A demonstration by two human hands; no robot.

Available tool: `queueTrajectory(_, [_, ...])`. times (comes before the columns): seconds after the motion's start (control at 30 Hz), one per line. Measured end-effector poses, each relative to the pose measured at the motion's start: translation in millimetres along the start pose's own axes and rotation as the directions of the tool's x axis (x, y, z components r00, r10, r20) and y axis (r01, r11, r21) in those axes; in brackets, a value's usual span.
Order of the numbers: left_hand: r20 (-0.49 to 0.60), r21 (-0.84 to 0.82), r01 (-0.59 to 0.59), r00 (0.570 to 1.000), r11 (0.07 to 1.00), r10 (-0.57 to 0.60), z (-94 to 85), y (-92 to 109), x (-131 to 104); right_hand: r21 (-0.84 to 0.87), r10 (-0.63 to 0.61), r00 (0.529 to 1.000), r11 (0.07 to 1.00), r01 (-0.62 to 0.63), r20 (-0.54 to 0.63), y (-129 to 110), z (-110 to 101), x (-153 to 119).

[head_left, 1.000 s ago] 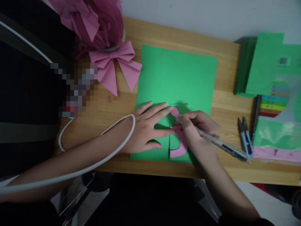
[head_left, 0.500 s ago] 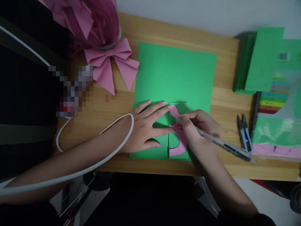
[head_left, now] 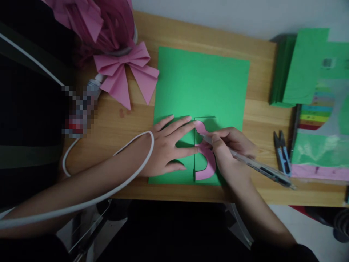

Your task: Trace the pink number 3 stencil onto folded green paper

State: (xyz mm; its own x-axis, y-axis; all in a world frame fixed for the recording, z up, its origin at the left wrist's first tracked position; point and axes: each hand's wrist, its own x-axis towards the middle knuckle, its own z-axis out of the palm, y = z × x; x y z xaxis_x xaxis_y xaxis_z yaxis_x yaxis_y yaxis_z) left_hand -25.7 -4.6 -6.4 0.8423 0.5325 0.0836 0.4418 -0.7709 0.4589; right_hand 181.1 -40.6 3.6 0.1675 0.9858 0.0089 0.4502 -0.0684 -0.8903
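A large green sheet of paper [head_left: 201, 83] lies on the wooden table. On its lower part rests a curved pink paper cut-out [head_left: 209, 163], over what looks like a folded green piece with a dark edge line. My left hand [head_left: 166, 147] is spread flat on the green sheet, two fingertips touching the pink cut-out. My right hand [head_left: 231, 153] grips a clear-barrelled pen [head_left: 261, 169], its tip at the inner curve of the cut-out. The fingers of that hand cover part of the pink shape.
Pink folded-paper bows [head_left: 128, 65] lie at the upper left, near a tube [head_left: 84, 105]. A white cable [head_left: 131, 178] loops over my left forearm. To the right are thread snips [head_left: 283, 153], a green paper stack [head_left: 302, 69] and a paper packet [head_left: 321, 145].
The view has shifted slightly, moving everything a little left. Both hands keep nearly the same place, with the pen tip still at the cut-out's curve.
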Motion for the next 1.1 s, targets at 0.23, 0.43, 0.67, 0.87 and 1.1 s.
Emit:
queueTrajectory(0.23, [0.004,-0.01,0.009,1.0,1.0,-0.009,-0.3,1.8,1.6,-0.035,0.01,1.0,0.999,-0.01,0.015,-0.9,-0.3,0.3])
queueTrajectory(0.43, [-0.001,-0.019,0.029,1.0,0.999,-0.029,0.6,2.8,0.7,-0.061,0.046,0.999,0.997,-0.046,-0.008,-2.9,-0.7,-0.2])
queueTrajectory(0.67, [0.017,-0.022,0.033,0.999,0.999,-0.033,-0.2,2.5,0.5,-0.093,0.041,0.999,0.995,-0.044,-0.031,-2.8,-1.5,-0.9])
queueTrajectory(0.87, [0.015,-0.027,0.037,0.999,0.999,-0.036,-0.9,3.6,0.9,-0.077,0.061,0.997,0.995,-0.065,-0.041,1.2,-2.8,-3.3])
queueTrajectory(1.1, [0.018,-0.02,0.031,0.999,0.999,-0.031,-1.2,2.9,1.2,-0.081,0.048,0.998,0.995,-0.051,-0.046,3.0,-5.1,-3.4])
